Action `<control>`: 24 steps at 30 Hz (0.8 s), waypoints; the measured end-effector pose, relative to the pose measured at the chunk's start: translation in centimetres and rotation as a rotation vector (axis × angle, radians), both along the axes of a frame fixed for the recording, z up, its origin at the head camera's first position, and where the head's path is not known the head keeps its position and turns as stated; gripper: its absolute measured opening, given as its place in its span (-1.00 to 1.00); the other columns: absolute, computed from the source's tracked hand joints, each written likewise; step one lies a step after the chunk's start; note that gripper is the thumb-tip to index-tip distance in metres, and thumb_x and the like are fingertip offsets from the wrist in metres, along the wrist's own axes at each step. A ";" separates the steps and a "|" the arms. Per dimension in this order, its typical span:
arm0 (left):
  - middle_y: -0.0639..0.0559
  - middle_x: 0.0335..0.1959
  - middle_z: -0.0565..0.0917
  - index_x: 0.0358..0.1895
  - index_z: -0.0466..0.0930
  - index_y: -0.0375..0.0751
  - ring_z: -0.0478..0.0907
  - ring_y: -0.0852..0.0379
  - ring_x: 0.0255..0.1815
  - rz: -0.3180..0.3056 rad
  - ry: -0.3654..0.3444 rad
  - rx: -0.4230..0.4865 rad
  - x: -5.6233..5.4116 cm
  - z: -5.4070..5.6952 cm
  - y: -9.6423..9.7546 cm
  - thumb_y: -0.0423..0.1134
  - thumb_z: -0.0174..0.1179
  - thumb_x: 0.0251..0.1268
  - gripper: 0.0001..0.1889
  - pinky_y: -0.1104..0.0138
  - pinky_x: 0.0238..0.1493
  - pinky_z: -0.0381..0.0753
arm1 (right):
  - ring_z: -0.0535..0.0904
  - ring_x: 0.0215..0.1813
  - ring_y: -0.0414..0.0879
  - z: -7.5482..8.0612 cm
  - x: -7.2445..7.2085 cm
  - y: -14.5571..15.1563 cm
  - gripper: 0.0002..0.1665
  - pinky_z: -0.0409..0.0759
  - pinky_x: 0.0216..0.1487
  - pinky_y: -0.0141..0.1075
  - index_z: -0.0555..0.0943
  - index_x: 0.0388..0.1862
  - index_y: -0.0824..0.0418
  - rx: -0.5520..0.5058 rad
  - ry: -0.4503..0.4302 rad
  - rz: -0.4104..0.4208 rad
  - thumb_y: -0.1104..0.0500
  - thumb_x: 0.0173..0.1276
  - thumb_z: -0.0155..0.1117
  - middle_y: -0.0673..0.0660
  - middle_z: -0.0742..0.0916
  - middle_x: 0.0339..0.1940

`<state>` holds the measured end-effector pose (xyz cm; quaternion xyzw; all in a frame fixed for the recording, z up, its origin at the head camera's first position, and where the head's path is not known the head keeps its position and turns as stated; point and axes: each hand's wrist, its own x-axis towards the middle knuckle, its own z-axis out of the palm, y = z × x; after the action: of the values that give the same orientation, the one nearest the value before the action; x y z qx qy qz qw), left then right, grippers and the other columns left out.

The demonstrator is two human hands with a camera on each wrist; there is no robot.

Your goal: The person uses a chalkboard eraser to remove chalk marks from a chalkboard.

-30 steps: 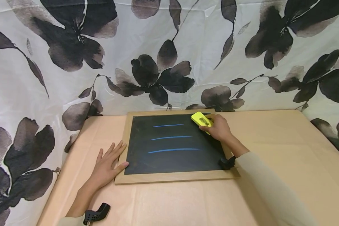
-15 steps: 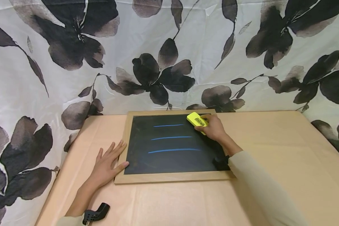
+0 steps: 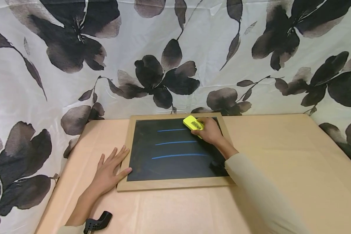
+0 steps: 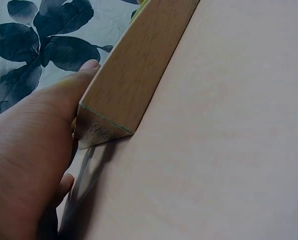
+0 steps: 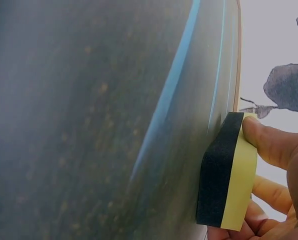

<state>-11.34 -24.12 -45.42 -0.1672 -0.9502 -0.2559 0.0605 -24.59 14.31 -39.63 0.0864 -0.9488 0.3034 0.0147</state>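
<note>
The yellow eraser has slid leftward along the top of the chalkboard since a second ago, and now it sits right at the right end of the uppermost blue chalk line. The right hand is clamped round it, thumb and fingers curled on its yellow back, with the dark felt face down against the slate, as the wrist view shows. The left hand lies flat on the counter, fingers straight and spread, thumb pressing against the wooden frame at the near left corner to steady it. As for progress, I'd say the wiping has barely begun: all three blue lines look whole, the middle line and lowest line untouched. No containers anywhere here, only the board lying flat in front of the flowered curtain.
</note>
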 end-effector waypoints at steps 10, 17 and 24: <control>-0.06 0.49 0.14 0.49 0.17 -0.01 -0.05 -0.22 0.49 0.001 -0.003 -0.002 0.0 0.1 -0.2 0.13 0.19 0.26 -0.23 -0.26 0.33 -0.37 | 0.44 0.05 0.16 -0.1 -0.5 -1.6 -0.29 0.40 0.06 -0.03 0.51 0.21 0.39 0.010 0.009 0.009 0.09 0.13 0.48 0.34 0.58 0.09; -0.07 0.48 0.16 0.48 0.19 -0.02 -0.04 -0.22 0.49 -0.006 0.005 0.005 -0.4 0.2 -0.3 0.12 0.19 0.26 -0.24 -0.27 0.32 -0.35 | 0.44 0.03 0.14 0.0 -0.7 -3.0 -0.29 0.40 0.07 -0.04 0.50 0.21 0.38 0.006 0.001 0.016 0.09 0.14 0.48 0.33 0.57 0.09; -0.07 0.48 0.16 0.48 0.19 -0.02 -0.05 -0.21 0.49 -0.006 -0.003 0.005 -0.5 0.1 -0.4 0.12 0.19 0.26 -0.24 -0.27 0.33 -0.36 | 0.45 0.00 0.13 -0.1 -1.1 -4.8 -0.29 0.41 0.04 -0.05 0.51 0.21 0.35 0.017 -0.008 0.037 0.07 0.12 0.48 0.31 0.59 0.06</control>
<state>-11.85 -24.55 -45.28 -0.1693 -0.9492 -0.2588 0.0589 -25.64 9.53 -39.70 0.1031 -0.9497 0.2956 0.0047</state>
